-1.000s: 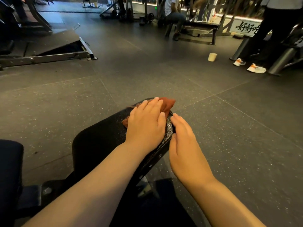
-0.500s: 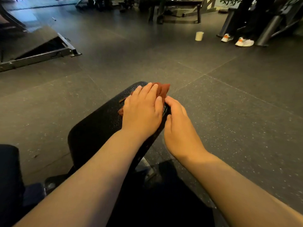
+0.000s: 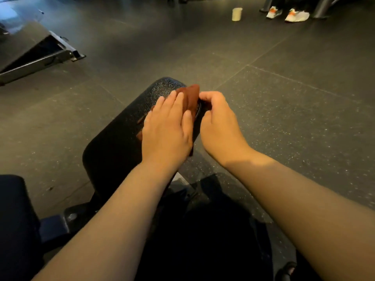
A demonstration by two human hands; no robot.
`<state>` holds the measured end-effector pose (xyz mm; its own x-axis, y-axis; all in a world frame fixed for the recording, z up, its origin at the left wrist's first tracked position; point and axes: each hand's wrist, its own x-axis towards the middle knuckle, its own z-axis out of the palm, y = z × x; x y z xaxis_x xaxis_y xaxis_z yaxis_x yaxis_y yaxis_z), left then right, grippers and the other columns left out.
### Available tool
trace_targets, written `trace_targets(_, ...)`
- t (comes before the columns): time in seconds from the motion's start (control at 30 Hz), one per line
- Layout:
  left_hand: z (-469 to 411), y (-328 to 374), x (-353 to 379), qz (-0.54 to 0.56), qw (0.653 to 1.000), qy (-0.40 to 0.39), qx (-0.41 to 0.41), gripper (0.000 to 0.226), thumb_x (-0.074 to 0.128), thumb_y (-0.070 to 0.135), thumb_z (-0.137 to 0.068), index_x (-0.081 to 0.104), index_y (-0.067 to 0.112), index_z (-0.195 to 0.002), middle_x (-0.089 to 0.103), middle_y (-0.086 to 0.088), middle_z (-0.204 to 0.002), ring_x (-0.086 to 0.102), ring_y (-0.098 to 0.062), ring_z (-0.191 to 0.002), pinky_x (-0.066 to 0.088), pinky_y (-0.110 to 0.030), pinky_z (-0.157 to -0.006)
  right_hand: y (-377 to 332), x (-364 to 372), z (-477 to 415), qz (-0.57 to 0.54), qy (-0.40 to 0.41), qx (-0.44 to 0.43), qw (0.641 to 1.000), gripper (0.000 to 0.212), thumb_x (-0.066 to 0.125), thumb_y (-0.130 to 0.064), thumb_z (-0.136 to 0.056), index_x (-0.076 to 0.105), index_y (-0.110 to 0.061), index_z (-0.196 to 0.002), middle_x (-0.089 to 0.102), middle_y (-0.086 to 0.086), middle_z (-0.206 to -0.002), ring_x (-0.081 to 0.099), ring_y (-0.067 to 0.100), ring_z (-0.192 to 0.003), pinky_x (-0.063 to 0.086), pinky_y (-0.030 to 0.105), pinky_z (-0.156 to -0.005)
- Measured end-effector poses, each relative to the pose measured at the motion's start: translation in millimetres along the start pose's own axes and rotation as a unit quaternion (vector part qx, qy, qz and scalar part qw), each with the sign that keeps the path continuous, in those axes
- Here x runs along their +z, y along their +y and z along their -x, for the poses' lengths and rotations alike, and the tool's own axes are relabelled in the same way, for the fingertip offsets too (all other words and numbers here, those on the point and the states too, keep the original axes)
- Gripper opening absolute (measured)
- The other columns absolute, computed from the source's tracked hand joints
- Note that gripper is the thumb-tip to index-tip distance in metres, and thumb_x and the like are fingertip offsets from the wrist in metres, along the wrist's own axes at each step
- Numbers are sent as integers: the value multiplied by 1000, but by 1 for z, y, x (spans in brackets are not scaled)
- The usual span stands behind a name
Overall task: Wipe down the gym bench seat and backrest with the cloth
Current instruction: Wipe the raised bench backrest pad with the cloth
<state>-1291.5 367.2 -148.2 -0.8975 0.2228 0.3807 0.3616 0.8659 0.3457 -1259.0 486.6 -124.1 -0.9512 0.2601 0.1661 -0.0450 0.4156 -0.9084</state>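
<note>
Head view: left hand (image 3: 166, 132), fingers flat, half-hides cloth (image 3: 190, 96); right hand (image 3: 219, 126) curls, grasp hidden.

No text, label, brand or number is readable in the head view. The cup (image 3: 237, 14) and the shoes (image 3: 296, 15) at the top edge are too small and blurred to make out any marking.
</note>
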Motion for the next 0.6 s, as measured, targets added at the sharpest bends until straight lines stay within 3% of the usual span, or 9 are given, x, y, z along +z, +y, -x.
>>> trace_targets(0.13, -26, 12, 7, -7, 1000, 16, -16, 51, 33, 36, -104, 39, 20, -152, 37, -1, -159, 29, -24, -148, 26, -49, -120, -1, 2, 5, 26, -13, -10, 1000, 38, 37, -11, -103, 45, -12, -140, 48, 4, -138, 43, 6, -107, 30, 11, -82)
trace_targets(0.27, 19, -8, 2, 10, 1000, 9, 24, 53, 36, 38, -104, 36, 21, -154, 35, 1, -160, 27, -23, -149, 25, -44, -119, 0, 3, 12, 21, -40, -20, 999, 33, 36, -4, -97, 44, -17, -125, 41, -1, -140, 44, 7, -108, 38, 27, -96)
trace_targets(0.4, 57, -33, -8, 7, 997, -12, 80, 57, 35, 42, -103, 35, 20, -155, 33, 0, -161, 26, -22, -150, 25, -43, -122, 5, 3, 10, 47, -59, -22, 997, 48, 33, 5, -94, 41, -17, -135, 28, -1, -159, 35, 2, -126, 24, 19, -102)
trace_targets(0.5, 23, -46, -9, 46, 998, -17, -25, 54, 33, 43, -103, 34, 25, -154, 33, 3, -161, 25, -20, -151, 23, -46, -122, 6, 3, 8, 65, -63, -21, 996, 50, 33, 2, -97, 37, -18, -143, 28, -2, -159, 34, 4, -134, 22, 16, -103)
trace_targets(0.6, -43, -53, -7, 59, 985, -4, -164, 50, 31, 40, -100, 46, 22, -143, 42, -3, -154, 37, -28, -142, 31, -50, -116, 6, 1, 9, 71, -78, -19, 994, 52, 33, -1, -100, 32, -18, -149, 28, -3, -158, 30, -5, -121, 22, 18, -103)
